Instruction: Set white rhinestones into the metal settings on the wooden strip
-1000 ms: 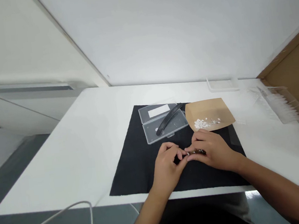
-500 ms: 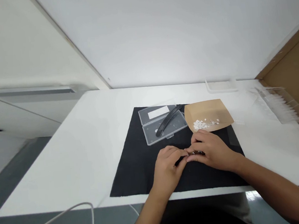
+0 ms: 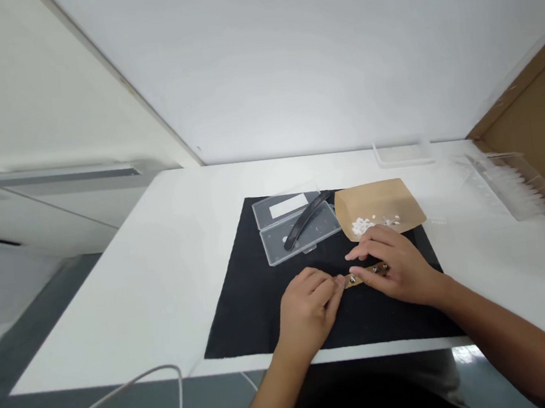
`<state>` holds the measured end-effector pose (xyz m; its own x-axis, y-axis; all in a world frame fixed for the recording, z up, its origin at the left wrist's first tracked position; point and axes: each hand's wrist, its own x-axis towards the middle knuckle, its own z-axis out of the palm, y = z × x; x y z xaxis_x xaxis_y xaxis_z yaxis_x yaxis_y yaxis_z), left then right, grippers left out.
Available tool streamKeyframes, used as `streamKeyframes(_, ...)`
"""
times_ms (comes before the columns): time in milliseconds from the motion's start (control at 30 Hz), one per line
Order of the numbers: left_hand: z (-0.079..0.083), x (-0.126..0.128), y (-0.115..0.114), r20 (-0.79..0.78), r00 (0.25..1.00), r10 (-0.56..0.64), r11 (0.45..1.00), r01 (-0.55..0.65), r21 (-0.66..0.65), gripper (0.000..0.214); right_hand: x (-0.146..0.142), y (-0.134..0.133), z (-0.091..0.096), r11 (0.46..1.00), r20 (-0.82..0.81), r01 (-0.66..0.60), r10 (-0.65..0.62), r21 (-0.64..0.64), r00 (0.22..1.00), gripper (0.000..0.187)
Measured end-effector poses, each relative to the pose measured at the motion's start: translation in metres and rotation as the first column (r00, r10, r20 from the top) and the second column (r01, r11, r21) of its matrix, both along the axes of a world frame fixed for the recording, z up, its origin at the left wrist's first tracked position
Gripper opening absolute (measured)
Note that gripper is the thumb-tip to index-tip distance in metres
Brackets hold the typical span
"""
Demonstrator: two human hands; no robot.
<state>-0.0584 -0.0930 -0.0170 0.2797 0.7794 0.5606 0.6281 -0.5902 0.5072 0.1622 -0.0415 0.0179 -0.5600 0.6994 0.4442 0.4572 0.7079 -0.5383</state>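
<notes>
My left hand [image 3: 307,304] pinches the left end of a narrow tan strip [image 3: 364,275] that carries several small shiny metal pieces. The strip rests at or just above the black mat [image 3: 244,304]; I cannot tell which. Over its right part, my right hand [image 3: 400,265] is open, thumb and fingers apart, hiding some of the strip. Just beyond that hand lies a brown paper tray [image 3: 379,198] with small white bits [image 3: 361,226] and a few darker ones in it.
On the mat lies an open clear plastic case [image 3: 273,249] with a white label; a dark curved tool [image 3: 306,220] lies across it. At the right stand a clear container [image 3: 514,185] of pale slender pieces and a small clear tray [image 3: 402,154] by the wall.
My right thumb and fingers have come apart from their pinch near the left hand and shifted slightly right, exposing more of the strip. My left hand keeps its pinch.
</notes>
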Motion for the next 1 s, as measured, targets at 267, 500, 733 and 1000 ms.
streamKeyframes(267,0.0038,0.0021,0.0026,-0.019,1.000,-0.024,0.994,0.026,0.108,0.021,-0.0031,-0.0036,-0.0024,1.000,0.024,-0.002,0.001,0.028,1.000,0.011)
streamKeyframes(500,0.0024,0.0018,0.0003,-0.016,1.000,-0.015,0.994,0.016,0.112,0.024,-0.0002,-0.0014,-0.0010,0.999,0.026,0.036,-0.036,0.004,0.999,0.011)
streamKeyframes(733,0.0003,0.0003,0.0001,0.011,0.999,-0.041,0.993,0.039,0.109,0.018,0.0020,-0.0009,-0.0014,0.999,0.040,0.045,-0.046,0.021,0.998,0.012)
streamKeyframes(1000,-0.0004,-0.0062,0.0024,0.072,0.997,-0.034,0.999,0.036,-0.039,0.007,0.0030,-0.0009,-0.0029,0.999,0.114,0.015,-0.020,0.044,0.993,0.012)
